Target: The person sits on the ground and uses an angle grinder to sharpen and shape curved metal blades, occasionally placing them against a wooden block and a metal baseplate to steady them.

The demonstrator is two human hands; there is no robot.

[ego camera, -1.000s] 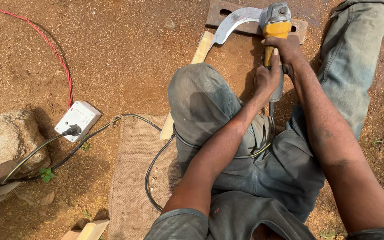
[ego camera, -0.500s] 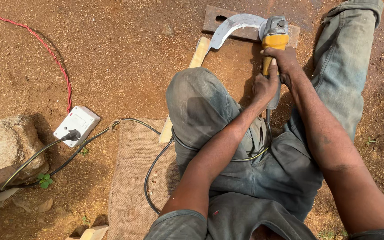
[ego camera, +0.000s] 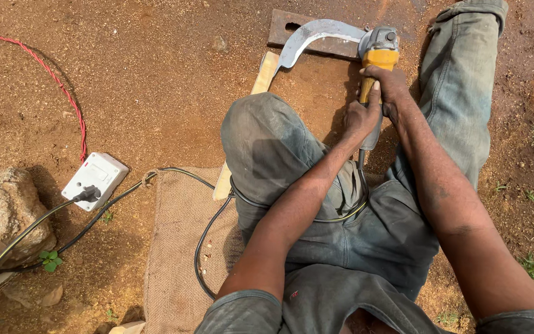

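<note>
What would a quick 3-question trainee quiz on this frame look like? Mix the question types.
1. True or false: both hands grip the yellow angle grinder.
2. Multiple choice: the curved blade lies on A) the burlap sack, B) a flat rusty metal plate, C) the rock.
3. Short answer: what is plugged into the white socket box?

Key:
1. True: the right hand holds the yellow body, the left hand is further back on the handle.
2. B: the metal plate.
3. A black plug with a black cable.
</note>
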